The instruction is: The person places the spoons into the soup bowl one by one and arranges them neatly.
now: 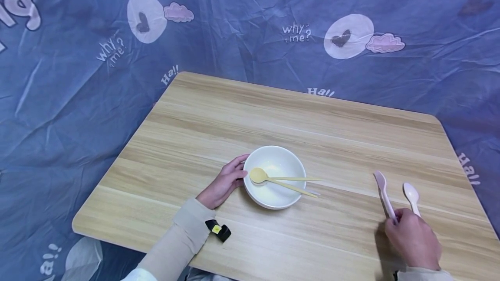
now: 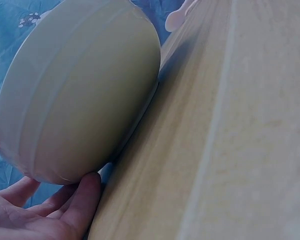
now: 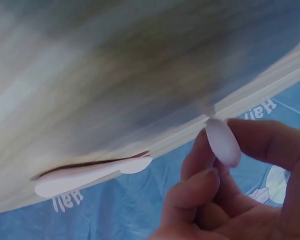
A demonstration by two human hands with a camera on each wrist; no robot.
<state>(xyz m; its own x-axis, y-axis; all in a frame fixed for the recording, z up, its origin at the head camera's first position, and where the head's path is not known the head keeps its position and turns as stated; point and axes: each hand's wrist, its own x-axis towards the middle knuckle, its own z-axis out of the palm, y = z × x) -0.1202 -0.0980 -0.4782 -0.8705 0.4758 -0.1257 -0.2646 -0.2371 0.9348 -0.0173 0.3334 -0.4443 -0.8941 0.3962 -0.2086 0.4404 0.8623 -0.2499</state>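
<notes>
A white bowl (image 1: 273,198) stands near the middle of the table. My left hand (image 1: 223,183) grips its left side, thumb at the rim and fingers against the outer wall (image 2: 85,95). Inside the bowl lie a yellow spoon (image 1: 258,175) and a second thin yellow handle (image 1: 300,179); both stick out over the right rim. A whitish tip shows beside them. At the right, my right hand (image 1: 415,237) pinches a pale pink spoon (image 1: 384,196) near its handle end, seen close up in the right wrist view. Another whitish-pink spoon (image 1: 411,193) lies just beyond that hand.
The wooden table (image 1: 250,112) has rounded corners. A blue printed cloth (image 1: 242,34) hangs behind it and along its sides. A black strap with a yellow patch (image 1: 216,229) is by my left cuff.
</notes>
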